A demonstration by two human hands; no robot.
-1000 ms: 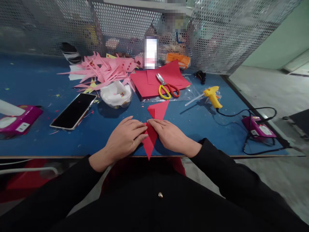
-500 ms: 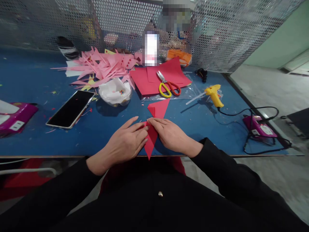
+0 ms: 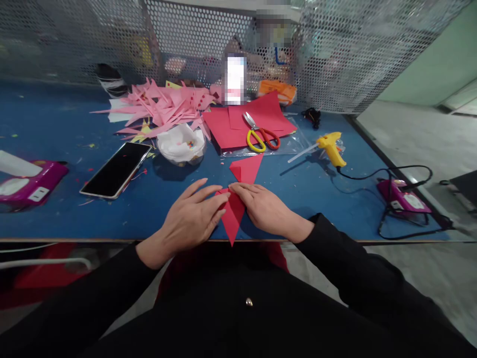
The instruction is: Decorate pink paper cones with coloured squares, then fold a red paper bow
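Note:
A folded red sheet of paper (image 3: 234, 214) lies at the table's front edge, its lower tip pointing toward me and a small folded flap at its upper left. My right hand (image 3: 263, 206) presses on its middle, fingers close together, holding it against the table. At the paper's left edge is my left hand (image 3: 192, 214), fingers apart, the tips touching or just over the paper. Beyond the paper, scissors (image 3: 257, 140) with one yellow and one red handle rest on a stack of red sheets (image 3: 223, 127).
A black-screened phone (image 3: 116, 170), a white paper-lined bowl (image 3: 181, 144) and pink paper cutouts (image 3: 167, 104) are on the left. A yellow glue gun (image 3: 331, 146) with its cord and a purple device (image 3: 402, 196) stand right. Another purple device (image 3: 37, 181) sits far left. Behind rises a perforated metal panel (image 3: 194, 30).
My left hand's fingers have lifted and spread slightly, uncovering more of the paper's left side. My right hand stays in place on the paper. The view has shifted a little.

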